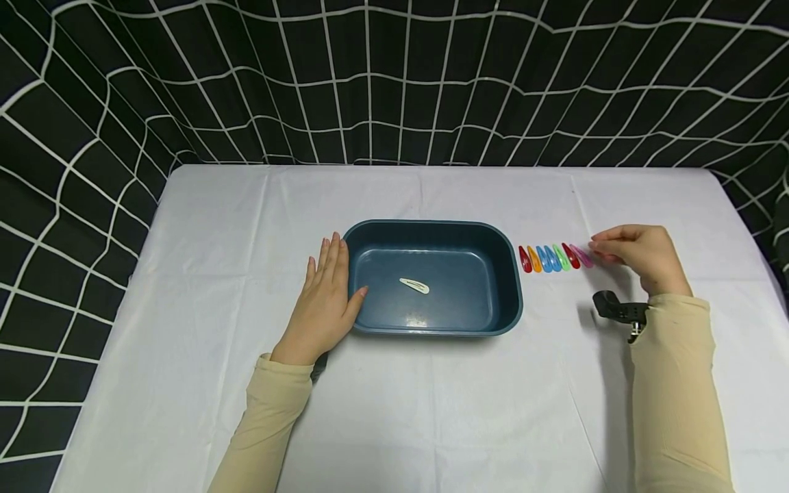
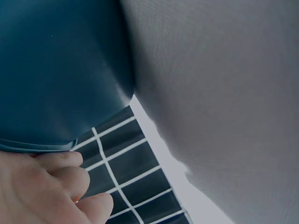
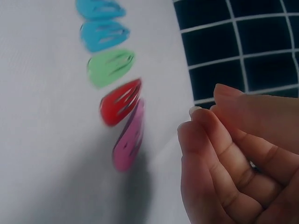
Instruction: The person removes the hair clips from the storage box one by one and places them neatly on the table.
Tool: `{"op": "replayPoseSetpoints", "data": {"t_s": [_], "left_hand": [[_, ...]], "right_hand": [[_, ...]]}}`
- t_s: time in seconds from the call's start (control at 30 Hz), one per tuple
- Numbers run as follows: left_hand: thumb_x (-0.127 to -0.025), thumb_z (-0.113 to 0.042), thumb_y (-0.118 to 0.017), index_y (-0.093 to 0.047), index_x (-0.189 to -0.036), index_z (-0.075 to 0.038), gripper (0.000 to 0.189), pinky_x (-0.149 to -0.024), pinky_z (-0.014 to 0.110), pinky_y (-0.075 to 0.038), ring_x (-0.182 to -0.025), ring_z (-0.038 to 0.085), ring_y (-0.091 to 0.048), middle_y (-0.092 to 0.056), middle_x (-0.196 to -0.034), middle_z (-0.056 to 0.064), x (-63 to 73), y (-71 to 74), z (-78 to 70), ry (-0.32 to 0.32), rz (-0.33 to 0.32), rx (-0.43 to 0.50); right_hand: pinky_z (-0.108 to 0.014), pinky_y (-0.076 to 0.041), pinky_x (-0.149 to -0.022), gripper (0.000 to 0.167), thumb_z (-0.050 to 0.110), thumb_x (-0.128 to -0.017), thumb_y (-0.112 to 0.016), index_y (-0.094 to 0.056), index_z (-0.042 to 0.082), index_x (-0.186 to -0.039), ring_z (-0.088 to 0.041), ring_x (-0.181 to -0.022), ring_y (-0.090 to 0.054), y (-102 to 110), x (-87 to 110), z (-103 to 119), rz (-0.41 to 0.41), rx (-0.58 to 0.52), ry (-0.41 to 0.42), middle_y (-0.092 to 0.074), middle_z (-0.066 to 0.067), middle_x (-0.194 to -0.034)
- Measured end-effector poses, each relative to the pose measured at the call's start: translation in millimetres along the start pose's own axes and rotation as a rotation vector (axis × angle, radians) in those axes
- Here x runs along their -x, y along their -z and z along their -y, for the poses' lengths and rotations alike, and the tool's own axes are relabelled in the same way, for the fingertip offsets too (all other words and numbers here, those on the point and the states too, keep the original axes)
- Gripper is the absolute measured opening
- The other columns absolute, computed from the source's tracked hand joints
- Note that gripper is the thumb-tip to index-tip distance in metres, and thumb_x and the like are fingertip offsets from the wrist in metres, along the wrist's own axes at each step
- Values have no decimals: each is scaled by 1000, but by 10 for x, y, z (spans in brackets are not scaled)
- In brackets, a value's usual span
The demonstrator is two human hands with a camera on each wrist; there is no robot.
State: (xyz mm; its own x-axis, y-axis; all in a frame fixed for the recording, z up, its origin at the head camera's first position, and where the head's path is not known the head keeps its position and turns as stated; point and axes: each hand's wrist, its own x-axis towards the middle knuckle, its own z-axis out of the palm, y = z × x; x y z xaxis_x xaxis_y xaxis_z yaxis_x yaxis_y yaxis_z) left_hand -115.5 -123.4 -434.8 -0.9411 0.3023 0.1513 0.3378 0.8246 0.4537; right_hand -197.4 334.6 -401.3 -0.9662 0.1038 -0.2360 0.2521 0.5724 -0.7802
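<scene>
A pale cream snap hair clip (image 1: 414,285) lies on the floor of a dark blue rectangular tray (image 1: 434,327). My left hand (image 1: 323,298) rests against the tray's left side, its fingers extended along the rim and the thumb reaching over the edge. To the right of the tray, my right hand (image 1: 644,257) hovers beside the pink hair clip (image 3: 128,140), fingers bent, nothing visible between thumb and fingertips. That clip sits at a slant against a red hair clip (image 3: 120,102). A green hair clip (image 3: 111,67) is beyond the red one.
The row of clips goes on towards the tray with two blue clips (image 1: 546,258), an orange clip (image 1: 534,259) and another red clip (image 1: 524,259). White cloth (image 1: 493,411) covers the table. Black walls with white netting (image 1: 394,82) stand behind and beside it.
</scene>
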Motion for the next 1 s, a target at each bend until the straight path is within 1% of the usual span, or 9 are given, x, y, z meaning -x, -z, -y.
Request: {"op": "replayPoseSetpoints", "data": {"t_s": [0.1, 0.23, 0.37, 0.5, 0.57, 0.63, 0.77, 0.8, 1.0], "left_hand": [[-98, -28, -47, -12, -145, 12, 71, -112, 51, -5, -143, 35, -3, -5, -154, 24, 1, 0, 3, 1, -1, -1], [-98, -28, -47, -12, -146, 11, 71, -112, 51, -5, -143, 34, -1, -4, -154, 24, 0, -2, 8, 3, 1, 2], [-98, -28, -47, -12, -146, 11, 71, -112, 50, -4, -143, 30, 3, -4, -154, 23, -2, -4, 10, 4, 5, 5], [-98, -28, -47, -12, -145, 12, 71, -112, 50, -4, -143, 29, 4, -3, -154, 23, 0, -4, 8, 5, 6, 11], [-98, -28, -47, -12, -145, 12, 71, -112, 50, -3, -143, 30, 3, -3, -154, 23, 1, -3, 6, 5, 6, 13], [-98, -28, -48, -12, -145, 12, 71, -112, 50, -4, -143, 32, 1, -3, -154, 23, 1, -4, 5, 4, 3, 12], [-98, -28, -48, -12, -145, 12, 71, -112, 50, -4, -143, 34, -1, -4, -154, 23, -1, -6, 5, 3, 1, 10], [-98, -28, -48, -13, -145, 12, 71, -112, 50, -4, -143, 35, -2, -4, -154, 23, -1, -6, 5, 2, 0, 9], [-98, -28, -47, -13, -145, 12, 71, -112, 51, -4, -143, 35, -3, -4, -154, 24, -1, -2, 2, 1, 3, 18]], "right_hand": [[-16, -50, -63, 20, 18, -86, -70, -69, 32, -72, 1, -65, -58, -15, 12, 47, -2, -15, 14, -64, 21, -71], [-15, -50, -65, 19, 17, -86, -70, -70, 32, -75, 2, -68, -61, -44, 39, 131, -2, -50, 47, -64, 21, -73], [-16, -51, -65, 16, 14, -86, -69, -72, 27, -79, 1, -70, -64, -94, 80, 232, -4, -100, 92, -66, 18, -74], [-16, -51, -65, 7, 11, -86, -68, -74, 14, -86, 1, -71, -65, -155, 123, 336, -4, -104, 138, -67, 17, -74], [-15, -51, -66, 6, 11, -86, -69, -74, 10, -88, 1, -72, -65, -184, 146, 389, -1, -93, 156, -67, 17, -74], [-14, -50, -67, 9, 11, -86, -69, -74, 6, -91, 0, -72, -65, -217, 169, 446, 3, -87, 169, -68, 17, -73], [-15, -49, -69, 13, 15, -85, -71, -74, 5, -93, -2, -73, -65, -289, 230, 577, 9, -67, 189, -69, 16, -74], [-16, -48, -69, 17, 15, -85, -71, -73, 2, -95, -3, -73, -65, -305, 248, 609, 11, -62, 194, -69, 15, -74], [-18, -46, -69, 26, 21, -83, -73, -71, 1, -99, -5, -77, -65, -391, 342, 772, 31, -38, 208, -72, 7, -81]]}}
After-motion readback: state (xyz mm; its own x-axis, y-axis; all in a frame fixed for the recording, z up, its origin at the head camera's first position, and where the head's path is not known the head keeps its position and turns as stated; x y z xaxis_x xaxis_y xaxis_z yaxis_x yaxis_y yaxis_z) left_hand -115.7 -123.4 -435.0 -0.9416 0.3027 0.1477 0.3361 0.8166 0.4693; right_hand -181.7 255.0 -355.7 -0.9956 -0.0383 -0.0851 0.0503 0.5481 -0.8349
